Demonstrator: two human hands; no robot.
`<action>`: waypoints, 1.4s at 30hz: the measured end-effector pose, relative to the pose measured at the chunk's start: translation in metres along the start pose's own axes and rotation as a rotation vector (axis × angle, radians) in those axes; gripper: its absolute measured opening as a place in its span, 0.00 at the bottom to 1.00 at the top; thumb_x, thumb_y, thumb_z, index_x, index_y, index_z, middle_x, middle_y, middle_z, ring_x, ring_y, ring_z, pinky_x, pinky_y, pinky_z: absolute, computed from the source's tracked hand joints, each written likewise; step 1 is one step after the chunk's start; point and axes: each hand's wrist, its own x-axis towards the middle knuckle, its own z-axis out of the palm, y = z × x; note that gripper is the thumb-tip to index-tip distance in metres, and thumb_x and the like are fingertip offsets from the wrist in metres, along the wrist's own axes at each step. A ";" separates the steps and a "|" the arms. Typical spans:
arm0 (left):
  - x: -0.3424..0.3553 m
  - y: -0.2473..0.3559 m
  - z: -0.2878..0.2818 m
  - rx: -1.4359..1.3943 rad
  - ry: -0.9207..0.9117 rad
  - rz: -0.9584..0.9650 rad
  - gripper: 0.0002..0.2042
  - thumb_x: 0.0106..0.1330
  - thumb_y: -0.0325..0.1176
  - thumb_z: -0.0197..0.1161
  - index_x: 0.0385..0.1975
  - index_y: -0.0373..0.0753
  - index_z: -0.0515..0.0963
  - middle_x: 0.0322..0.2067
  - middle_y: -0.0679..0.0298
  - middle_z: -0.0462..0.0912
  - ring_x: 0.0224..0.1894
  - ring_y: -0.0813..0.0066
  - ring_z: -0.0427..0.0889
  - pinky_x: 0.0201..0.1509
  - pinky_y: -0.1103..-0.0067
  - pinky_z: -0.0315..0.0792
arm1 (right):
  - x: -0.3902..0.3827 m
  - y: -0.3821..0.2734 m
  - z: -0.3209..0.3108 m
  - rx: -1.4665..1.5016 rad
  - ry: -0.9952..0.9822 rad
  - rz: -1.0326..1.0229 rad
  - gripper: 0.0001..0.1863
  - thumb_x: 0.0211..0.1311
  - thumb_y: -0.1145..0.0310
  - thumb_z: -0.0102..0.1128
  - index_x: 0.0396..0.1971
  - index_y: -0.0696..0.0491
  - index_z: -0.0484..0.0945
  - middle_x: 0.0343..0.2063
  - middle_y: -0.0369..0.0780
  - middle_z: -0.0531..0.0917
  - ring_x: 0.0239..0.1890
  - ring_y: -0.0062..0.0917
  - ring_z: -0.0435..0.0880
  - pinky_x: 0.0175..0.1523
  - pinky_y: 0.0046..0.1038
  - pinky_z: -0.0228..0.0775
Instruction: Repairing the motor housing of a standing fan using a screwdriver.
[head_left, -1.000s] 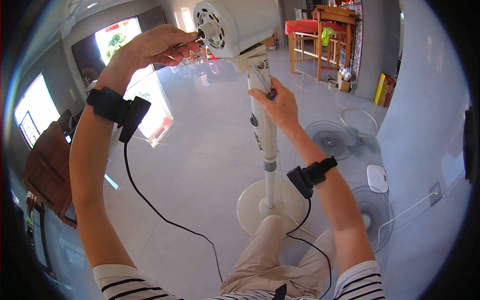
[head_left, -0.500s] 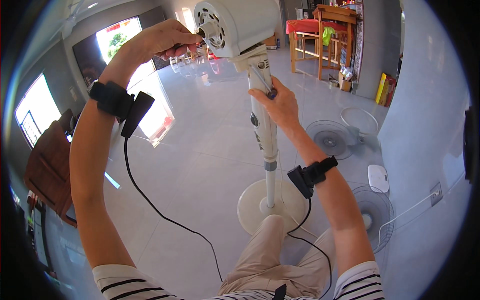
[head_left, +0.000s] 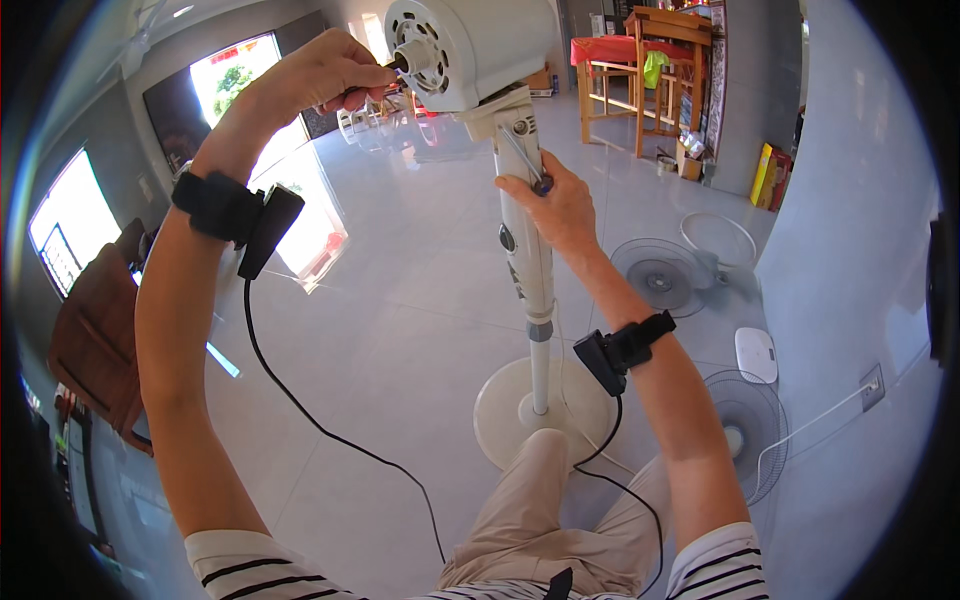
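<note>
A white pedestal fan stands before me, its motor housing (head_left: 480,55) bared at the front with no blades or grille on it. My left hand (head_left: 335,75) pinches the dark shaft (head_left: 399,63) that sticks out of the housing's front; its fingertips partly hide the shaft. Lower down, my right hand (head_left: 562,205) wraps round the fan's neck (head_left: 522,235). The same hand holds a screwdriver (head_left: 521,153), whose thin metal rod slants up along the neck; most of its handle is hidden in the palm.
The fan's round base (head_left: 500,425) rests on the floor near my knees. To the right lie fan blades in a grille (head_left: 660,280), a white ring (head_left: 745,235), a second wire grille (head_left: 765,450) and a white flat scale (head_left: 756,356). A wooden chair (head_left: 95,345) stands left.
My left hand and forearm have shifted slightly left, still at the shaft. The motor housing has moved a touch left too. My right hand keeps its grip on the neck.
</note>
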 end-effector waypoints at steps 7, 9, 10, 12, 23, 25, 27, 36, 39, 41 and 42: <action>-0.016 0.017 0.026 0.540 0.397 0.124 0.09 0.56 0.34 0.60 0.22 0.35 0.82 0.12 0.60 0.76 0.15 0.71 0.77 0.22 0.77 0.70 | 0.001 0.003 0.001 0.024 0.003 0.001 0.32 0.42 0.43 0.65 0.45 0.50 0.76 0.28 0.39 0.82 0.31 0.30 0.81 0.37 0.32 0.71; -0.018 0.015 0.038 0.718 0.545 0.207 0.07 0.54 0.31 0.60 0.21 0.35 0.81 0.14 0.57 0.77 0.18 0.66 0.79 0.25 0.75 0.72 | 0.002 0.006 0.003 0.016 0.013 -0.005 0.32 0.42 0.44 0.65 0.45 0.50 0.76 0.28 0.39 0.82 0.31 0.30 0.81 0.37 0.32 0.71; -0.018 0.016 0.045 0.894 0.612 0.227 0.05 0.52 0.29 0.60 0.20 0.36 0.80 0.15 0.57 0.77 0.20 0.64 0.80 0.26 0.74 0.73 | 0.003 0.007 0.003 0.008 0.023 -0.010 0.32 0.43 0.44 0.65 0.45 0.50 0.76 0.28 0.39 0.82 0.31 0.30 0.81 0.37 0.32 0.71; -0.021 0.014 0.053 1.070 0.678 0.245 0.03 0.51 0.27 0.59 0.19 0.37 0.79 0.16 0.56 0.78 0.22 0.62 0.81 0.26 0.74 0.74 | 0.002 0.007 0.003 0.008 0.024 -0.010 0.32 0.43 0.44 0.65 0.45 0.50 0.76 0.28 0.39 0.82 0.31 0.30 0.81 0.38 0.32 0.71; -0.007 -0.017 0.056 0.302 0.717 0.172 0.13 0.57 0.41 0.62 0.20 0.36 0.78 0.14 0.61 0.77 0.20 0.71 0.79 0.25 0.83 0.73 | -0.002 -0.001 0.005 -0.075 0.145 -0.047 0.27 0.43 0.47 0.65 0.40 0.50 0.77 0.23 0.38 0.82 0.26 0.30 0.81 0.35 0.31 0.71; -0.014 -0.007 0.042 -0.110 0.462 -0.038 0.14 0.59 0.43 0.60 0.22 0.38 0.77 0.14 0.66 0.74 0.18 0.79 0.73 0.23 0.84 0.69 | -0.004 -0.003 0.005 -0.025 0.086 -0.016 0.27 0.43 0.47 0.65 0.40 0.50 0.77 0.23 0.38 0.82 0.27 0.30 0.81 0.35 0.32 0.71; -0.020 0.002 0.036 -0.636 0.154 -0.234 0.17 0.66 0.47 0.54 0.23 0.40 0.77 0.13 0.74 0.68 0.15 0.88 0.65 0.19 0.89 0.62 | -0.004 -0.002 0.003 -0.034 0.081 -0.009 0.28 0.43 0.47 0.65 0.41 0.50 0.77 0.23 0.38 0.82 0.27 0.31 0.81 0.35 0.32 0.71; -0.005 -0.025 0.024 -1.162 -0.227 -0.166 0.15 0.65 0.43 0.56 0.22 0.40 0.73 0.10 0.77 0.63 0.11 0.91 0.57 0.12 0.92 0.53 | -0.003 -0.001 0.004 -0.023 0.085 -0.019 0.30 0.43 0.46 0.65 0.43 0.51 0.76 0.25 0.39 0.82 0.28 0.31 0.82 0.37 0.32 0.72; 0.000 -0.032 0.022 -1.286 -0.349 -0.166 0.14 0.66 0.41 0.56 0.23 0.39 0.73 0.09 0.78 0.61 0.10 0.92 0.54 0.11 0.93 0.49 | -0.005 -0.001 0.005 -0.025 0.084 -0.021 0.30 0.43 0.46 0.65 0.43 0.51 0.76 0.25 0.39 0.82 0.29 0.31 0.82 0.37 0.32 0.72; 0.001 -0.031 0.020 -1.293 -0.340 -0.194 0.13 0.68 0.40 0.53 0.25 0.38 0.71 0.09 0.77 0.59 0.10 0.93 0.53 0.10 0.93 0.48 | -0.005 0.000 0.006 -0.026 0.092 -0.024 0.30 0.43 0.46 0.65 0.43 0.51 0.76 0.25 0.39 0.82 0.28 0.30 0.82 0.37 0.32 0.72; 0.000 -0.030 0.019 -1.298 -0.327 -0.224 0.13 0.70 0.39 0.49 0.26 0.38 0.70 0.10 0.77 0.57 0.10 0.93 0.52 0.10 0.93 0.47 | -0.004 0.002 0.006 -0.033 0.101 -0.034 0.29 0.43 0.46 0.65 0.42 0.51 0.76 0.25 0.39 0.82 0.28 0.30 0.82 0.36 0.32 0.72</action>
